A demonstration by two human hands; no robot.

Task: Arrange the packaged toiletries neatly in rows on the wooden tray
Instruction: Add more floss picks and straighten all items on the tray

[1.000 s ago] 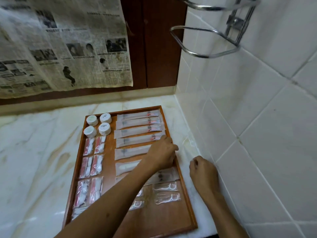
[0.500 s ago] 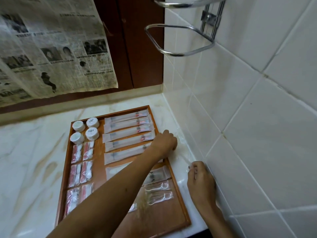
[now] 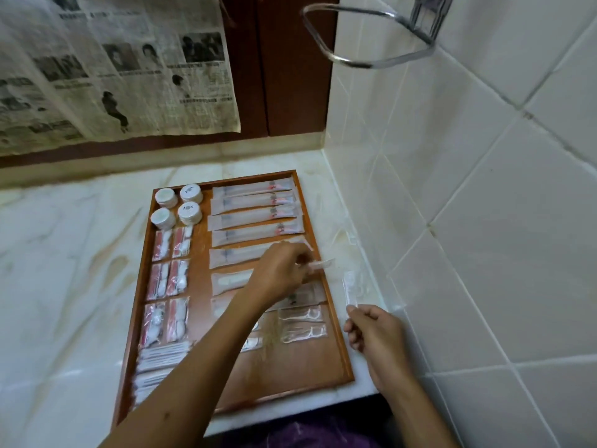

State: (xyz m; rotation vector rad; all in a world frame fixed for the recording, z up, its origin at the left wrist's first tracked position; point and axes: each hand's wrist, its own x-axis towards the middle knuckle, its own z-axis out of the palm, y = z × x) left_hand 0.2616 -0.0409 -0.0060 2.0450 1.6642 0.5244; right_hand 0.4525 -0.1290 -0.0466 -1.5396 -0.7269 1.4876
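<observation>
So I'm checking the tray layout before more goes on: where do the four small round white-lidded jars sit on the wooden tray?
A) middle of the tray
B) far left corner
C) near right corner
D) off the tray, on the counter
B: the four round jars stand as a two-by-two block in the far left corner of the wooden tray, left of the long sachets.

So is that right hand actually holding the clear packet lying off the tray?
Touching. The head view shows the right hand pinching the near end of the clear packet on the counter beside the wooden tray.
</observation>
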